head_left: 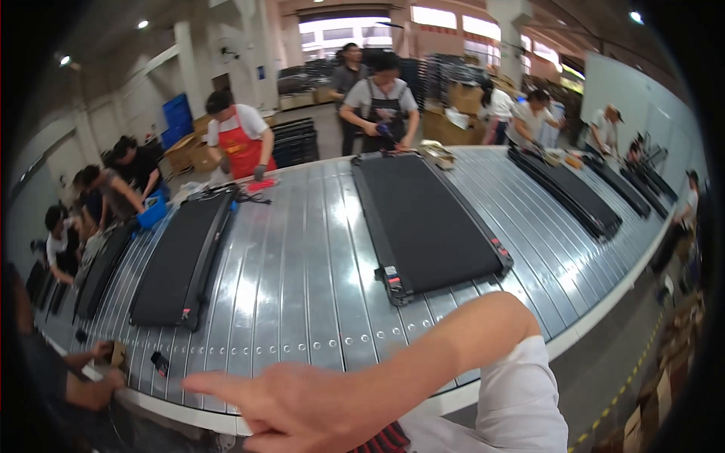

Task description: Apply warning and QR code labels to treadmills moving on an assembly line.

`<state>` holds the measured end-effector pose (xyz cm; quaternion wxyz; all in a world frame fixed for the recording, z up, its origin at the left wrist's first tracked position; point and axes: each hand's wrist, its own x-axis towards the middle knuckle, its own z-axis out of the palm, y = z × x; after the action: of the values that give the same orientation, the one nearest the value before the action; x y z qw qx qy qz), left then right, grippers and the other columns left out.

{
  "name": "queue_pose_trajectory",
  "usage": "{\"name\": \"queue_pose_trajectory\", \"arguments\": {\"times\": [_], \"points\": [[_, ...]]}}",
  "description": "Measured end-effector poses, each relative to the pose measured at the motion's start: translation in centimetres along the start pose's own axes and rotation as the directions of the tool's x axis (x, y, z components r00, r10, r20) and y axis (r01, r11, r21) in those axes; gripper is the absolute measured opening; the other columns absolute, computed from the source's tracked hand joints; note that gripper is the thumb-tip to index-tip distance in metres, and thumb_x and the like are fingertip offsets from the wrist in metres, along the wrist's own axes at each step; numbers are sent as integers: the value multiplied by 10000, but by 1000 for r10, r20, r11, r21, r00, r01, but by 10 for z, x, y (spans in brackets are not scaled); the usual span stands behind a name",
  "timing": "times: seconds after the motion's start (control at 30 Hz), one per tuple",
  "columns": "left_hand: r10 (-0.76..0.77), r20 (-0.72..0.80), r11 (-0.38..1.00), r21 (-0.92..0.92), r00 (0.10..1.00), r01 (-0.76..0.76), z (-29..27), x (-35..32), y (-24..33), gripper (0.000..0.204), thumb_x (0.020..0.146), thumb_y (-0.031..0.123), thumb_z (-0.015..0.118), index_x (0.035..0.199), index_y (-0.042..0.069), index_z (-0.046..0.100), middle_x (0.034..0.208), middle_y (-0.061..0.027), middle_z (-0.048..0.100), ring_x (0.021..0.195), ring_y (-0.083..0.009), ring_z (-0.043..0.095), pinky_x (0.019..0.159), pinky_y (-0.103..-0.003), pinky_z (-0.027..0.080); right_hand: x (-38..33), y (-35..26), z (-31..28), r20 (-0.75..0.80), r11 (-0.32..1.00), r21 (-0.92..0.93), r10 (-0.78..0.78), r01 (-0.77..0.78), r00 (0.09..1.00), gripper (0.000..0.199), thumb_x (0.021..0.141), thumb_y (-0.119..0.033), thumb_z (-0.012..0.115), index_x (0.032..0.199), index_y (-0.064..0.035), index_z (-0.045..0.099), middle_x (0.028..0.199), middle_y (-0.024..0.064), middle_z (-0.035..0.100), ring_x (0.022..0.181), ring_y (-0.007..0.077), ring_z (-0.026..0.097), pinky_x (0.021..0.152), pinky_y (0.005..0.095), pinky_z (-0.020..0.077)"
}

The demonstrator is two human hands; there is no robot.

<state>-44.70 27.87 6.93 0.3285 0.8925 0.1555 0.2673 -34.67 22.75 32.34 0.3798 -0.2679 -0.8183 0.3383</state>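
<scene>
The right hand (302,411) enters from the lower right on a bare forearm, crosses the lower middle of the view and points leftward with the index finger (208,383) extended. The other fingers are curled under; nothing is gripped. The person's left hand is out of view.

The hand hangs over the near edge of a wide conveyor of ribbed metal slats (302,279). Just beyond the fingertip, to its left, a small black part (159,363) lies on the slats — the thing nearest to the hand. Further left, at the belt edge, another person's hands (106,362) hold a small brown object.

Beyond the hand and well apart from it lies a flat black treadmill deck (427,223), its near end carrying a black end piece with a red mark (393,281). Up and to the left of the hand lies a second black deck (181,260), with a third dark deck (102,268) past it at the left edge. Far to the upper right lie further black decks (574,192).

On the far side of the belt a worker in a red apron (240,143) and a worker in a dark apron (381,106) face the decks. More workers line both ends.
</scene>
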Motion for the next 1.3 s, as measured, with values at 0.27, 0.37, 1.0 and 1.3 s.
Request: {"name": "queue_pose_trajectory", "arguments": {"times": [0.27,0.37,1.0,1.3], "points": [[-29,-9,999,-25,1000,29,-15,-11,-18,302,710,58,614,1007,101,644,929,-129,652,888,-301,623,766,-342,485,47,-27,-7,-105,965,218,-123,143,987,447,795,-114,564,1197,-7,401,589,146,560,564,312,573,517,366,421],[-23,-1,999,-35,1000,23,-22,-10,-29,305,711,62,613,1011,103,642,934,-126,651,892,-301,622,767,-342,485,56,-43,1,-98,890,447,-54,92,994,336,760,-152,592,1034,16,493,777,201,585,751,361,579,647,414,448],[-12,47,999,-52,999,14,-41,-10,-36,324,716,88,607,1038,116,626,965,-112,646,917,-299,614,777,-342,484,9,16,17,-101,981,-193,-50,29,994,380,787,-152,583,1138,-56,473,696,151,587,654,317,584,586,384,425],[-312,54,950,-3,948,313,-102,-136,-56,338,706,96,610,1043,126,623,978,-100,645,922,-295,612,777,-340,485,18,140,62,120,822,268,489,-503,864,147,838,-131,634,953,-44,659,873,43,618,754,102,564,648,242,446]]}}
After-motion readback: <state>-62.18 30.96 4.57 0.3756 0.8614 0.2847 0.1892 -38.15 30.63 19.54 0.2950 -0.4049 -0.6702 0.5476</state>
